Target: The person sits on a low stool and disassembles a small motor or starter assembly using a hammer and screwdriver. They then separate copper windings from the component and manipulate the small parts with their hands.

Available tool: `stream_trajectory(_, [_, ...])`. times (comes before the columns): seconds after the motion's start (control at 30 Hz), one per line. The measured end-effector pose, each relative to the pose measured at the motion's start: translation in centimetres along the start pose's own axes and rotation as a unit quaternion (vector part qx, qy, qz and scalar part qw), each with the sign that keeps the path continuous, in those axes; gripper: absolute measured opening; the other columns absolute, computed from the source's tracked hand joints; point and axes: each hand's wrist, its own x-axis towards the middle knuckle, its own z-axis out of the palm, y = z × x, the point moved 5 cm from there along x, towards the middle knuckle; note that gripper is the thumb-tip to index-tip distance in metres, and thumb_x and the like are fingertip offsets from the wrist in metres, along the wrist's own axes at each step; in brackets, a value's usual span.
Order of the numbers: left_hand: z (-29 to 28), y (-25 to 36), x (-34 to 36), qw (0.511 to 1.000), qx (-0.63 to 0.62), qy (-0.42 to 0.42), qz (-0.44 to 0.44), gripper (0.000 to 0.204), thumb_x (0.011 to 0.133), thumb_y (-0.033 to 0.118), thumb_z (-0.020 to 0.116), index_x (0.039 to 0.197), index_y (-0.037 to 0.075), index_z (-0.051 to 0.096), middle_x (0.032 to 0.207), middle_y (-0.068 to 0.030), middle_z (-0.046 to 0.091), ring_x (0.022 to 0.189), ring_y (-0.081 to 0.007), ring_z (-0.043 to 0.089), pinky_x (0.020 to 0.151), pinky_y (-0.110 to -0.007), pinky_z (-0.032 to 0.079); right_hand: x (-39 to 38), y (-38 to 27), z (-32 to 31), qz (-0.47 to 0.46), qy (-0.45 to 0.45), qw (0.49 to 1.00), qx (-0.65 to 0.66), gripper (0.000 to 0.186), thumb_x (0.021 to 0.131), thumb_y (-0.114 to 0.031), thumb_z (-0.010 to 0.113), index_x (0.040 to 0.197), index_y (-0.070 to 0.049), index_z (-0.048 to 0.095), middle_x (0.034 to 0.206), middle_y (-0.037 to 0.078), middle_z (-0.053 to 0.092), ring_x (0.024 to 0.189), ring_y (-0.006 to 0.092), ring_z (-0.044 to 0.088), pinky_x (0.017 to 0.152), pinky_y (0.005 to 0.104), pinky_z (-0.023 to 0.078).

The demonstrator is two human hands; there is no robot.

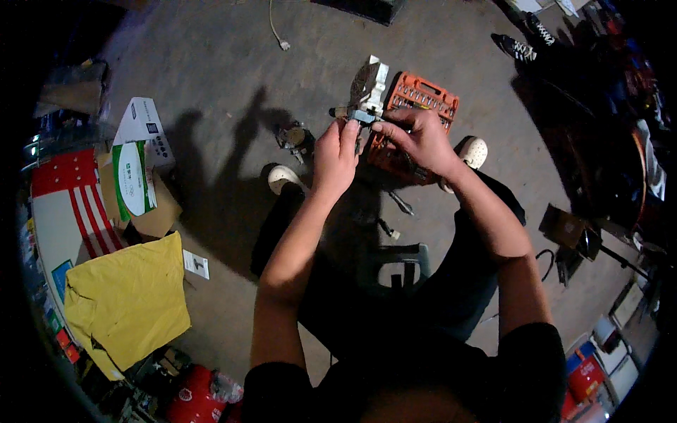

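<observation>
Both of my hands meet in front of me around a small grey metal part. My left hand is closed on its near left side, with the thumb pressed along it. From the right, my right hand pinches at the same part, thumb against the bent fingers; what its fingertips hold is partly hidden. Just beyond the part, a white angular piece stands beside a dark rounded mass. A dark stub sticks out to the left of the part.
An orange socket case lies open behind my right hand. Loose metal parts rest on the floor at left; a tool lies between my legs. Cartons and a yellow cloth are at left. A cable plug lies far ahead.
</observation>
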Motion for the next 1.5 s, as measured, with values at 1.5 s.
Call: stream_trajectory(1.5, [1.5, 0.8, 0.3, 0.982, -0.158, -0.051, -0.085, 0.039, 0.096, 0.045, 0.042, 0.100, 0.007, 0.052, 0.069, 0.0008, 0.050, 0.048, -0.0048, 0.042, 0.037, -0.020, 0.030, -1.0, -1.3, -0.2, -0.031, -0.043, 0.998, -0.040, 0.038, 0.080, -0.035, 0.069, 0.083, 0.001, 0.058, 0.064, 0.018, 0.055, 0.057, 0.0279, 0.054, 0.055, 0.0373, 0.042])
